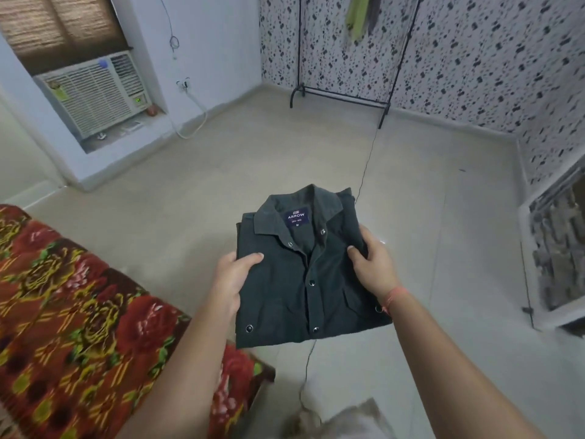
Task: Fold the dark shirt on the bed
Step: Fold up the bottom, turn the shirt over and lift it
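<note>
"ARROW" on the dark shirt's collar label.

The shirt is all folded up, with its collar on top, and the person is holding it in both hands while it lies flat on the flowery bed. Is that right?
Not quite. The head view shows the folded dark shirt held up in the air over the floor, beside the flowery bed, not lying on it. The rest is right: the left hand and right hand grip its sides, collar on top.

left hand: arm extended, thumb on top, gripping | right hand: same, thread on wrist
</note>
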